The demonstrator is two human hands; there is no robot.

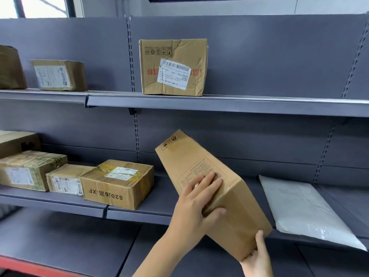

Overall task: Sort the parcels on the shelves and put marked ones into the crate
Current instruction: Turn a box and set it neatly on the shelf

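Before the middle shelf [151,211], both hands tilt a cardboard parcel [209,188].

A parcel storeroom: grey metal shelving [219,104] with labelled cardboard boxes [173,66] and a white mailer bag [305,210].

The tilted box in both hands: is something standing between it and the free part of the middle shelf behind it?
Nothing visible does. The tilted box hangs before the bare shelf, between the printed carton and the white mailer.
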